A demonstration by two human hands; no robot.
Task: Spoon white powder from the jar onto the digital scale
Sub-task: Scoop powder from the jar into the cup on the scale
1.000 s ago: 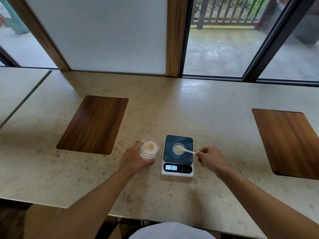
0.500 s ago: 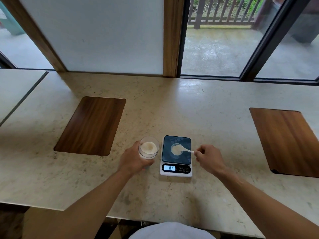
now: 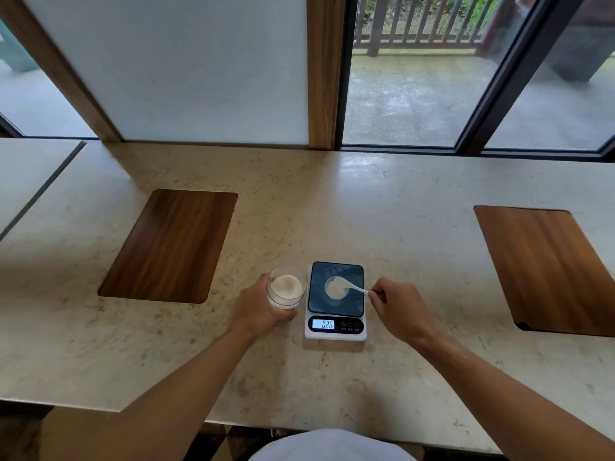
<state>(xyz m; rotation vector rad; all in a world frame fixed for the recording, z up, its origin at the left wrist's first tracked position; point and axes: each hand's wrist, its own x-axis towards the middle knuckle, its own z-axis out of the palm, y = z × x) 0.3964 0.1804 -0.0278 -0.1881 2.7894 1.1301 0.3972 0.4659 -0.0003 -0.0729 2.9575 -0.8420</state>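
A clear glass jar with white powder inside stands on the counter just left of the digital scale. My left hand is wrapped around the jar. The scale has a dark platform and a lit display that looks like 0.26. A small heap of white powder lies in the platform's middle. My right hand pinches the handle of a small white spoon, whose bowl sits over the heap.
The pale stone counter holds two inset wooden boards, one at the left and one at the right. Windows and a wooden post run along the far edge. The counter's near edge lies close to my body.
The scale display rose from 0.17 to about 0.26. The heap on the platform looks larger. Both hands stay in much the same place.
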